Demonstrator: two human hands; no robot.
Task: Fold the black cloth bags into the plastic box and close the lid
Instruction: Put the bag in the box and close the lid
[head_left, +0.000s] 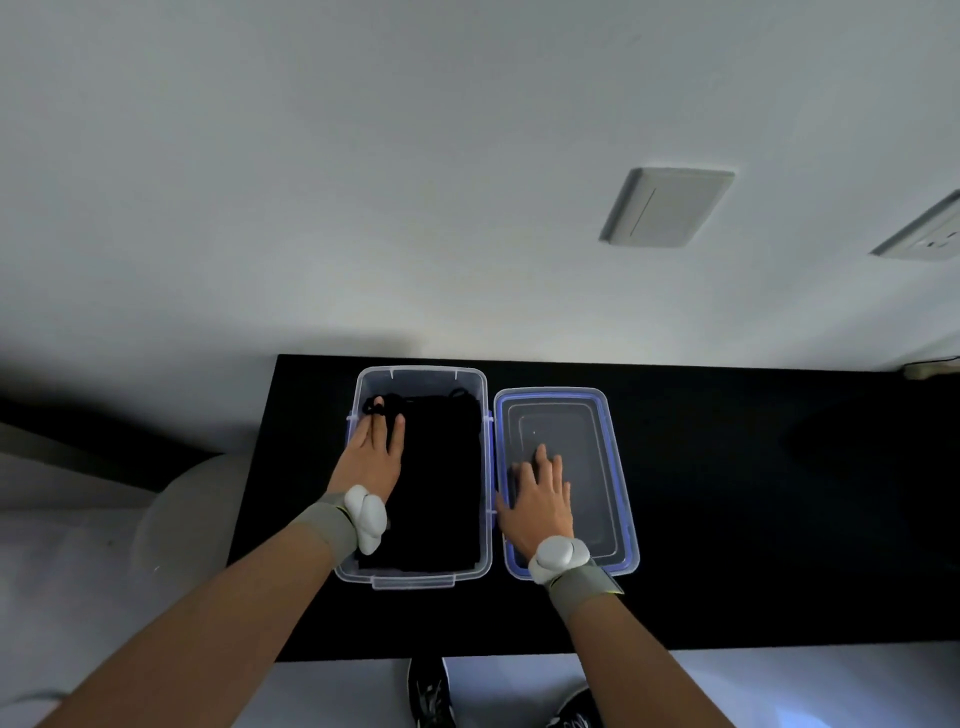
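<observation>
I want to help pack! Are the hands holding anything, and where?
Nothing is gripped. The left hand presses flat on the black cloth bags inside the plastic box; the right hand lies flat on the lid.

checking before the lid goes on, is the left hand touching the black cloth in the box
Touching. The head view shows the left hand inside the plastic box, fingers hooked in the black cloth's drawstring.

My black worktop (727, 519) stands against a white wall (363, 182). On that wall I see a light switch plate (667, 207) and, further right, a socket (930, 234). Below, my dark shoes (431, 696) rest on the floor.
</observation>
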